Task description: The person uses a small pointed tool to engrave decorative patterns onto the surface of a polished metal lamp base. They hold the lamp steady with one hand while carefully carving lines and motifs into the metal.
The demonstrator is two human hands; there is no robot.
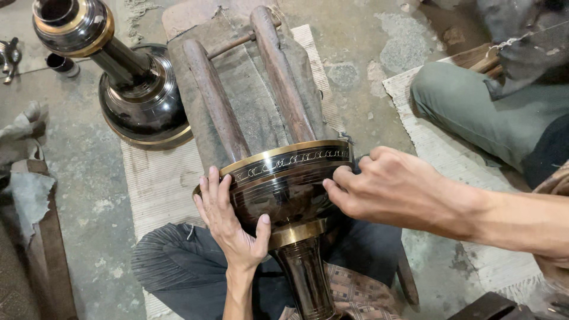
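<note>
Both hands hold a dark vase.
Left hand (228, 222) cups the vase (284, 189); right hand (385, 186) pinches its gold rim. Wooden rails (281, 77) lie on grey floor (89, 195).

I have a dark, glossy metal vase (284, 195) with brass bands and an engraved rim lying tilted across my lap, its mouth against two wooden rails (278, 77).
</note>
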